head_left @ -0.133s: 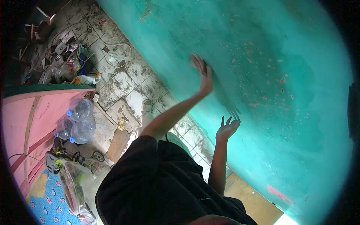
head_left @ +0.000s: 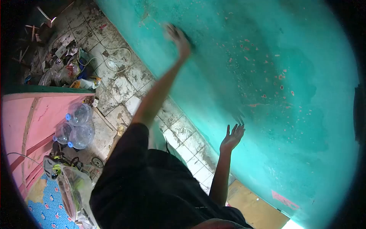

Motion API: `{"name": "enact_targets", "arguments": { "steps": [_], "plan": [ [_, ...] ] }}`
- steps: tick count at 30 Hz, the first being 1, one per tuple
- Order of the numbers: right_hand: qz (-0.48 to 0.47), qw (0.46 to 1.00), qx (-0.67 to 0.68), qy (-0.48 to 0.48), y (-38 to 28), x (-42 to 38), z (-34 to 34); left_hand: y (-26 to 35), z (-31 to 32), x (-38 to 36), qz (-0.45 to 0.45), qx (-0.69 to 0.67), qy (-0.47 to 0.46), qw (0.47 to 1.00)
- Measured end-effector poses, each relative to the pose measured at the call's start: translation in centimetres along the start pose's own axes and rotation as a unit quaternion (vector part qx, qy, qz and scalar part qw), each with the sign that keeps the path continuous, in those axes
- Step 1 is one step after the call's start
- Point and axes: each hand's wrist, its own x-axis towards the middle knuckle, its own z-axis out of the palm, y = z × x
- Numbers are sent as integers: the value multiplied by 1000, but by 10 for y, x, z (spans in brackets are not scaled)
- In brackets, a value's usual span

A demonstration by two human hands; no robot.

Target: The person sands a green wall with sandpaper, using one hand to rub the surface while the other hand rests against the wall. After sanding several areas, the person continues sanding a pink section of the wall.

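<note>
Left hand [head_left: 177, 38], blurred at eleven o'clock, seems mid-rub against the turquoise painted wall [head_left: 267, 114] (grip unclear); right hand [head_left: 231, 138] rests spread, fingers splayed, at four o'clock.

The frame showed strong fisheye distortion, with a black vignette curving around all edges. Lighting was moderate and diffuse, tinted by the turquoise wall [head_left: 267, 76]. The brightest spot was an overexposed patch at the bottom right edge. The left hand [head_left: 177, 36] was motion-blurred; the right hand [head_left: 232, 137] was sharper and cast a soft shadow on the wall. The upper left corner was dim.
</note>
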Motion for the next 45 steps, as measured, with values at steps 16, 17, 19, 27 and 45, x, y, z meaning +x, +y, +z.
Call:
{"name": "enact_targets", "arguments": {
  "steps": [16,17,19,27,45],
  "plan": [
    [99,992,72,40,38,-10,55,-11,-14,52,3,-18,-45,999],
    [92,992,74,53,39,-6,57,-31,-16,99,-25,-63,-36,997],
    [92,985,93,112,34,7,73,-36,-15,113,-61,-107,-31,992],
    [69,983,111,130,19,38,98,30,-26,-138,-108,-25,-236,965],
    [55,991,52,110,15,30,86,7,-21,-76,-81,-11,-151,985]
  ]
}}
